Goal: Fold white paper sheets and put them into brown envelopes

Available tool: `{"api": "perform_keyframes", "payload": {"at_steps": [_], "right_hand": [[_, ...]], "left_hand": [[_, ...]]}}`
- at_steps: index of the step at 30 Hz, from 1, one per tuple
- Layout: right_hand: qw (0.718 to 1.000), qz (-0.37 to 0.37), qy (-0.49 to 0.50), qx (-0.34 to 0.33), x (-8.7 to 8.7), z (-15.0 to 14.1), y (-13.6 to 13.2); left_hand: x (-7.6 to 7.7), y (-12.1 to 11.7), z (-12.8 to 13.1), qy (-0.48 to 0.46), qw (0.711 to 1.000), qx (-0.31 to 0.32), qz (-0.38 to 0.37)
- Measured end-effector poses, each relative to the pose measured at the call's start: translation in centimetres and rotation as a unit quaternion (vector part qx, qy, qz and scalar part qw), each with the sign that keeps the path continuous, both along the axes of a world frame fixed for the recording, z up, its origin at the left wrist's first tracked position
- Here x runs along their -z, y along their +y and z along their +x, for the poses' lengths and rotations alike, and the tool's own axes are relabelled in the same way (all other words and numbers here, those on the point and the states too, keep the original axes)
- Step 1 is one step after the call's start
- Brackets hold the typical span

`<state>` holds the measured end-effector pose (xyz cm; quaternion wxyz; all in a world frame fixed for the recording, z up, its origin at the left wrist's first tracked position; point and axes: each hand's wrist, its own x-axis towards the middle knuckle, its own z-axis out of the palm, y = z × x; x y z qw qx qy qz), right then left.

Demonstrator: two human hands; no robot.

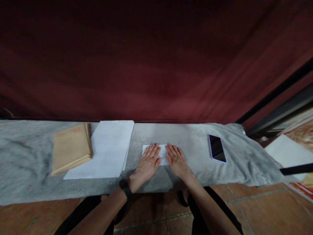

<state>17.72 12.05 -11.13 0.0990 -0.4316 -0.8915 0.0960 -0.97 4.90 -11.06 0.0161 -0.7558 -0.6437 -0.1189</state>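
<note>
A small white piece of paper (162, 159), seemingly folded, lies flat on the grey cloth in front of me. My left hand (148, 161) rests palm down on its left part, fingers stretched out. On its right part lies my right hand (178, 160), also flat with the fingers extended. Between the two hands a strip of the paper shows; the rest is covered by them. A dark band sits on my left wrist.
To the left is a stack of white paper sheets (110, 150), partly under a pile of brown envelopes (70, 147). A phone (217, 148) in a lilac case lies on the right of the grey cloth (190, 133). A dark red fabric (156, 65) hangs behind.
</note>
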Motion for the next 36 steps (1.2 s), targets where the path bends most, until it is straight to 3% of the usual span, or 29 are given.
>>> {"api": "perform_keyframes", "payload": {"at_steps": [5,13,18,22,25,36], "right_hand": [[0.999,-0.012,-0.005,-0.033,0.0,0.8,2.0],[0.999,-0.018,0.002,-0.035,-0.1,1.2,2.6],[0.999,0.007,0.043,-0.018,-0.2,-0.1,1.5],[0.995,-0.003,0.058,-0.086,-0.2,-1.9,-0.4],[0.994,0.002,0.051,-0.101,-0.1,-2.6,-1.4],[0.999,0.011,0.005,-0.032,-0.2,-1.2,0.7]], "left_hand": [[-0.3,-1.4,1.0,-0.015,0.993,0.117,-0.012],[-1.1,-2.0,0.4,-0.019,0.989,0.143,-0.028],[-0.5,-2.2,-0.2,-0.030,0.995,0.094,-0.018],[0.4,-1.8,-1.0,-0.018,0.999,0.022,-0.024],[0.8,-1.4,-1.6,-0.003,0.999,0.000,-0.032],[0.5,-0.7,-3.5,0.020,0.997,-0.068,-0.016]]}}
